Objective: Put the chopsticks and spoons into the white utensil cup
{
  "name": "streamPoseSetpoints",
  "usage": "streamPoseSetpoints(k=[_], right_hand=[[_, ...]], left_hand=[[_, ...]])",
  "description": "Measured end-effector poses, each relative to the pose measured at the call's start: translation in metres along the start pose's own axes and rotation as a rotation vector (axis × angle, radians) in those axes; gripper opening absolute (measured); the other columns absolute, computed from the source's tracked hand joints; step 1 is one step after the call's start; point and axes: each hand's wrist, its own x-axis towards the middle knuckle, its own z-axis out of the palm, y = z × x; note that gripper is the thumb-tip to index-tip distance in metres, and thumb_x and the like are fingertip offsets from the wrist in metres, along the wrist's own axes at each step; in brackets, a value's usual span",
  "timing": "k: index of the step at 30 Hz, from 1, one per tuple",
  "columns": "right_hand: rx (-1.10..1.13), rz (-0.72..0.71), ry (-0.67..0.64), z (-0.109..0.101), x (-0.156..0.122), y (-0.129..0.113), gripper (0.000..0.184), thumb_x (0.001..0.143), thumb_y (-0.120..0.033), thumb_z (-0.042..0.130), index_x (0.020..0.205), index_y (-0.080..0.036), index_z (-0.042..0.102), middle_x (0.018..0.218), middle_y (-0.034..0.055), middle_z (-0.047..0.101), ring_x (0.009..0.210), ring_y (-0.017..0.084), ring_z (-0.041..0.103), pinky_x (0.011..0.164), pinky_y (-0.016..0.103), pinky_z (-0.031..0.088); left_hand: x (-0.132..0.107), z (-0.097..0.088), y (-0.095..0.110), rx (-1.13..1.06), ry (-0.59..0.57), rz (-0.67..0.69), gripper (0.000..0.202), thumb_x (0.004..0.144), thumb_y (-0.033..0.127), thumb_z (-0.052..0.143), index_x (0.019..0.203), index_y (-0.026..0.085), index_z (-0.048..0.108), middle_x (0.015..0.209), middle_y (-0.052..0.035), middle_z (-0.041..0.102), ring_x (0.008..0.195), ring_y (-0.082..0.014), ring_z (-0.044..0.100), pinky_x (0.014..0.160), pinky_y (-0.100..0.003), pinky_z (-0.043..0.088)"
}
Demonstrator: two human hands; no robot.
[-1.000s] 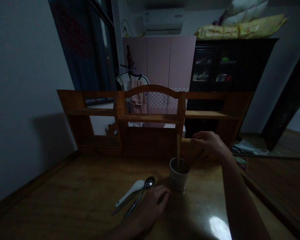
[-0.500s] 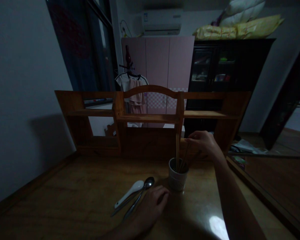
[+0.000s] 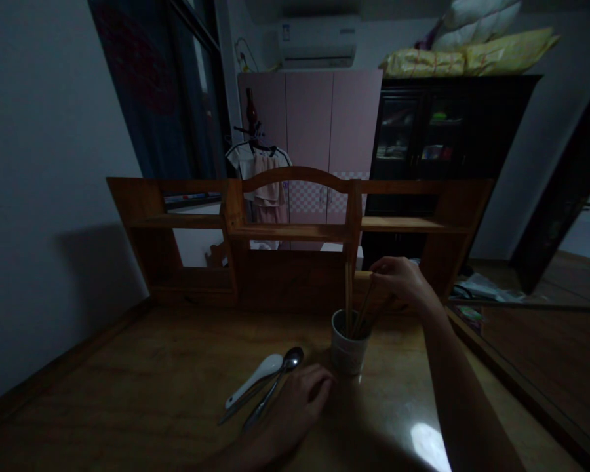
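Reaching forward with a bent wrist, the right hand [image 3: 396, 276] pinches at least one leaning chopstick [image 3: 364, 311] whose lower end sits in the cup [image 3: 348, 357]. The left hand [image 3: 302, 396] rests loosely curled on the table [image 3: 187, 380] beside the metal spoon [image 3: 294, 358]; its palm is hidden, so any grip cannot be told. Since a second ago, the right hand has shifted slightly toward the upright chopsticks [image 3: 348, 295].

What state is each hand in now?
Left hand: half open, resting on the table beside the metal spoon, nothing visibly held.
Right hand: closed on chopsticks, lower ends in the cup.
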Motion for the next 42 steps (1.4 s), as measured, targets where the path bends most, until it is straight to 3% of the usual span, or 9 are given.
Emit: streamPoseSetpoints(k=[6,21,28,32,35,42], right_hand=[[0.020,-0.006,-0.030,0.001,0.002,0.008,0.023,0.073,-0.022,0.066,0.094,-0.018,0.074,0.081,0.0041,0.071,0.072,0.018,0.065,0.056,0.021,0.043],[0.060,0.000,-0.061,-0.010,0.000,0.009,0.027,0.079,-0.036,0.067,0.099,-0.020,0.074,0.084,0.0041,0.074,0.075,0.020,0.069,0.057,0.023,0.046],[-0.126,-0.010,0.139,-0.046,-0.016,0.000,0.024,0.083,-0.042,0.064,0.092,-0.023,0.076,0.087,0.0025,0.074,0.079,0.021,0.069,0.063,0.025,0.046],[-0.166,0.088,0.005,-0.063,-0.026,0.002,0.030,0.084,-0.049,0.063,0.089,-0.023,0.076,0.080,0.0040,0.074,0.071,0.021,0.069,0.057,0.025,0.046],[-0.136,0.183,-0.109,-0.062,-0.028,0.005,0.034,0.084,-0.051,0.063,0.083,-0.019,0.075,0.068,0.0055,0.072,0.060,0.020,0.068,0.049,0.024,0.044],[-0.130,0.158,-0.143,-0.050,-0.023,0.005,0.048,0.083,-0.058,0.060,0.060,-0.017,0.070,0.056,0.0068,0.068,0.053,0.019,0.066,0.043,0.022,0.041]], left_hand=[[-0.001,-0.002,0.001,0.002,-0.013,0.003,0.023,0.096,0.023,0.043,0.094,0.024,0.067,0.097,0.0012,0.067,0.092,-0.0147,0.061,0.084,-0.025,0.043],[-0.001,-0.001,-0.001,-0.016,-0.015,0.018,0.024,0.097,0.024,0.043,0.096,0.025,0.067,0.098,0.0017,0.068,0.093,-0.0146,0.061,0.084,-0.025,0.042],[-0.002,-0.001,-0.002,-0.017,0.000,0.023,0.023,0.097,0.023,0.044,0.095,0.025,0.067,0.097,0.0027,0.067,0.091,-0.0140,0.061,0.083,-0.025,0.041],[-0.001,-0.001,-0.002,-0.025,0.001,0.016,0.024,0.097,0.025,0.043,0.095,0.025,0.067,0.097,0.0027,0.068,0.090,-0.0138,0.060,0.082,-0.024,0.041],[-0.001,0.000,-0.003,-0.036,-0.006,0.014,0.025,0.098,0.025,0.043,0.095,0.025,0.067,0.096,0.0028,0.067,0.089,-0.0132,0.060,0.082,-0.023,0.041],[-0.002,0.000,-0.003,-0.025,-0.003,0.009,0.024,0.097,0.026,0.043,0.095,0.024,0.067,0.096,0.0021,0.067,0.089,-0.0138,0.060,0.081,-0.024,0.042]])
